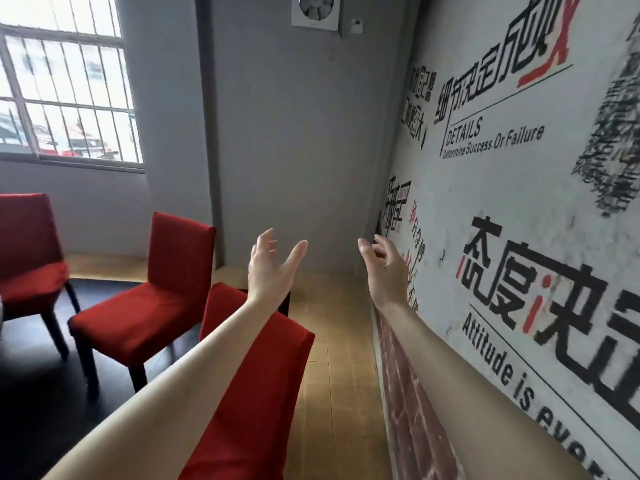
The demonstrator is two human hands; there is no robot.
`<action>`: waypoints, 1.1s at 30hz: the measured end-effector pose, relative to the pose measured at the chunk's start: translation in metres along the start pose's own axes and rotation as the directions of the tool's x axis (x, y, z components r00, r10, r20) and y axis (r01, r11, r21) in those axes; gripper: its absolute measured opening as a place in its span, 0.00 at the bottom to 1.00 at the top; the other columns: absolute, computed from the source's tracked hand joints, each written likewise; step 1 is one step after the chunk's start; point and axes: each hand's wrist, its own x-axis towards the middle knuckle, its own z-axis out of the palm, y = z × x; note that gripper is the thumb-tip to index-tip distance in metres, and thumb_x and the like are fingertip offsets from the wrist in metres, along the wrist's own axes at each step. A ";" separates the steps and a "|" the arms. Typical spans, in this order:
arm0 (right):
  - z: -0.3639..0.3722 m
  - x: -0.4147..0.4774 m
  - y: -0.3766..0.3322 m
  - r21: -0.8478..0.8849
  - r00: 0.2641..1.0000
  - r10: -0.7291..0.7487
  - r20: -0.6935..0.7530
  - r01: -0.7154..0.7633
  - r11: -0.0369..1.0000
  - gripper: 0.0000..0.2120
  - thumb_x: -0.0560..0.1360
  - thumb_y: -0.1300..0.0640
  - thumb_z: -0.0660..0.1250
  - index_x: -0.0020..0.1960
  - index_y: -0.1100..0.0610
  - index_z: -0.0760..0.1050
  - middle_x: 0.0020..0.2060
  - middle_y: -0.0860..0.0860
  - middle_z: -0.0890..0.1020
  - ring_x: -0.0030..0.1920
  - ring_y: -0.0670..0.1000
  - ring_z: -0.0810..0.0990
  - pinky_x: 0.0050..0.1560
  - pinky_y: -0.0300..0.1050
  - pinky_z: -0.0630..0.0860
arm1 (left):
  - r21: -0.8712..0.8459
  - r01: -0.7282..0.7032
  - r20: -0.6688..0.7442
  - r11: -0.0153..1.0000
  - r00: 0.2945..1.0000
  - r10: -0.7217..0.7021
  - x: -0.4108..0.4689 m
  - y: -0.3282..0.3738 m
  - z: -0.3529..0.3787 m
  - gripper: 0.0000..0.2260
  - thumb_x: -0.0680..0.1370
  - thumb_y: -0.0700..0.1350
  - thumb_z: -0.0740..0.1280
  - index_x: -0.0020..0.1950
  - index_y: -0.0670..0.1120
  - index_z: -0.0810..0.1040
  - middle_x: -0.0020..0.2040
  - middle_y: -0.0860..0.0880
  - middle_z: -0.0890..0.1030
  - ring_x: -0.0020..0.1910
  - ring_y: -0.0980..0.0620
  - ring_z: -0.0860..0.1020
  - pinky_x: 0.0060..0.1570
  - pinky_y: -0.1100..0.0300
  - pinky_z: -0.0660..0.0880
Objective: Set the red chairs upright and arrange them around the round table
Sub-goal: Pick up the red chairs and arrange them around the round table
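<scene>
Three red chairs show. One red chair [27, 258] stands upright at the far left, a second red chair [152, 299] stands upright in the middle left, and the red back of a third chair [252, 386] rises close in front of me, partly hidden by my left forearm. My left hand [272, 268] is raised in the air above that near chair, fingers relaxed, holding nothing. My right hand [384, 268] is raised beside the right wall, also relaxed and holding nothing. The round table is out of view.
A wall with large printed lettering [519, 220] runs close along the right. A barred window [65, 98] is at the upper left and a grey corner wall [294, 150] ahead. Tan floor tiles [332, 358] lie between the near chair and the wall.
</scene>
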 end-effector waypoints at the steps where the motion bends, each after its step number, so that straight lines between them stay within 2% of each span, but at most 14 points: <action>1: 0.010 0.018 0.009 0.011 1.000 -0.002 0.020 0.001 1.000 0.26 0.78 0.41 0.64 0.71 0.53 0.70 0.63 0.50 0.77 0.52 0.40 0.75 0.47 0.32 0.68 | 0.007 0.006 -0.016 1.000 1.000 -0.006 0.014 -0.008 0.008 0.32 0.74 0.59 0.71 0.74 0.50 0.66 0.66 0.49 0.74 0.64 0.52 0.73 0.60 0.58 0.70; 6: 0.045 0.093 0.045 0.060 0.995 -0.007 0.100 0.001 0.998 0.25 0.78 0.42 0.64 0.71 0.53 0.70 0.61 0.49 0.77 0.50 0.37 0.74 0.46 0.31 0.68 | 0.026 0.019 -0.081 0.999 0.997 -0.017 0.074 -0.037 0.045 0.31 0.74 0.58 0.71 0.73 0.50 0.67 0.65 0.50 0.74 0.62 0.54 0.73 0.58 0.59 0.71; 10: 0.073 0.166 0.069 0.086 0.985 -0.027 0.170 0.013 0.996 0.25 0.78 0.42 0.65 0.70 0.53 0.71 0.57 0.47 0.78 0.49 0.35 0.74 0.43 0.28 0.67 | 0.024 0.029 -0.153 0.999 0.988 -0.025 0.131 -0.051 0.082 0.29 0.74 0.56 0.72 0.72 0.49 0.68 0.64 0.48 0.75 0.62 0.52 0.75 0.59 0.60 0.71; 13: 0.096 0.222 0.082 0.104 0.972 -0.042 0.232 0.018 0.994 0.24 0.78 0.42 0.65 0.69 0.52 0.72 0.54 0.45 0.78 0.48 0.33 0.74 0.40 0.24 0.67 | 0.020 0.040 -0.212 0.999 0.977 -0.035 0.175 -0.058 0.105 0.29 0.74 0.56 0.72 0.71 0.48 0.69 0.64 0.49 0.76 0.61 0.53 0.75 0.55 0.63 0.69; 15: 0.110 0.249 0.089 0.118 0.966 -0.054 0.251 0.025 0.993 0.24 0.77 0.42 0.65 0.69 0.52 0.72 0.54 0.45 0.78 0.47 0.33 0.74 0.41 0.24 0.68 | 0.036 0.039 -0.253 0.999 0.967 -0.028 0.196 -0.064 0.115 0.29 0.74 0.56 0.72 0.71 0.48 0.69 0.63 0.49 0.76 0.60 0.54 0.75 0.54 0.64 0.68; 18: 0.143 0.286 0.108 0.137 0.950 -0.052 0.306 0.010 0.991 0.24 0.78 0.42 0.65 0.70 0.53 0.72 0.54 0.45 0.77 0.47 0.33 0.74 0.42 0.27 0.67 | 0.072 0.069 -0.320 0.995 0.947 -0.043 0.228 -0.082 0.122 0.28 0.74 0.55 0.73 0.70 0.48 0.70 0.61 0.48 0.77 0.58 0.53 0.76 0.57 0.61 0.70; 23: 0.202 0.328 0.130 0.171 0.914 -0.048 0.402 -0.024 0.985 0.22 0.78 0.43 0.65 0.68 0.52 0.73 0.52 0.44 0.78 0.46 0.36 0.75 0.43 0.29 0.67 | 0.123 0.084 -0.379 0.989 0.925 -0.031 0.281 -0.112 0.122 0.27 0.75 0.54 0.72 0.69 0.45 0.71 0.60 0.45 0.79 0.60 0.49 0.77 0.63 0.49 0.73; 25: 0.230 0.348 0.139 0.184 0.896 -0.055 0.441 -0.030 0.982 0.22 0.78 0.43 0.64 0.69 0.53 0.72 0.53 0.45 0.78 0.49 0.40 0.76 0.47 0.35 0.69 | 0.141 0.087 -0.413 0.986 0.910 -0.022 0.305 -0.127 0.124 0.27 0.75 0.53 0.72 0.69 0.44 0.71 0.61 0.46 0.79 0.60 0.49 0.77 0.62 0.51 0.73; 27: 0.256 0.362 0.148 0.194 0.874 -0.059 0.482 -0.041 0.980 0.22 0.78 0.43 0.64 0.69 0.52 0.72 0.54 0.45 0.78 0.50 0.42 0.76 0.50 0.38 0.69 | 0.144 0.090 -0.446 0.985 0.895 -0.017 0.323 -0.143 0.124 0.26 0.75 0.53 0.72 0.69 0.45 0.70 0.59 0.48 0.78 0.57 0.51 0.77 0.58 0.59 0.74; 29: 0.290 0.377 0.161 0.193 0.848 -0.063 0.526 -0.047 0.980 0.22 0.78 0.43 0.65 0.68 0.52 0.73 0.50 0.42 0.78 0.46 0.37 0.76 0.47 0.34 0.69 | 0.157 0.114 -0.491 0.981 0.871 -0.022 0.343 -0.167 0.121 0.26 0.75 0.53 0.72 0.69 0.46 0.70 0.57 0.51 0.77 0.55 0.55 0.76 0.52 0.67 0.71; 31: 0.328 0.391 0.169 0.207 0.821 -0.074 0.566 -0.054 0.977 0.22 0.77 0.43 0.66 0.67 0.53 0.73 0.47 0.41 0.77 0.42 0.33 0.75 0.41 0.26 0.68 | 0.159 0.147 -0.540 0.976 0.841 -0.039 0.365 -0.188 0.114 0.28 0.75 0.54 0.72 0.70 0.46 0.69 0.58 0.50 0.77 0.55 0.54 0.76 0.55 0.64 0.72; 33: 0.363 0.407 0.172 0.214 0.794 -0.090 0.601 -0.051 0.975 0.26 0.75 0.39 0.66 0.67 0.54 0.73 0.49 0.44 0.79 0.44 0.36 0.76 0.46 0.29 0.71 | 0.144 0.178 -0.593 0.973 0.803 -0.060 0.389 -0.208 0.106 0.28 0.75 0.54 0.72 0.71 0.45 0.69 0.58 0.48 0.77 0.58 0.51 0.77 0.59 0.57 0.74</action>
